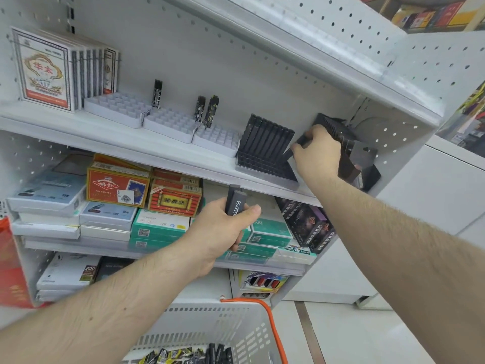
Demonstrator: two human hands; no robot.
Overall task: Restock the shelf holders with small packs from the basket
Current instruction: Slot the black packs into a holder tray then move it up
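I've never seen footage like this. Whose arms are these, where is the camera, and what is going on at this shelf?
There is no machine here: a person wears a wide-angle camera on the head, so you look forward and down along their own two arms. That is the only view.

The left hand grips a few slim dark packs, held upright in front of the lower shelves. The right hand reaches to the upper shelf and pinches one dark pack at the black slotted holder, which already has a row of packs. To its left stand white grid trays, nearly bare, and stacked card boxes. Below, the white basket with an orange handle holds more small packs.
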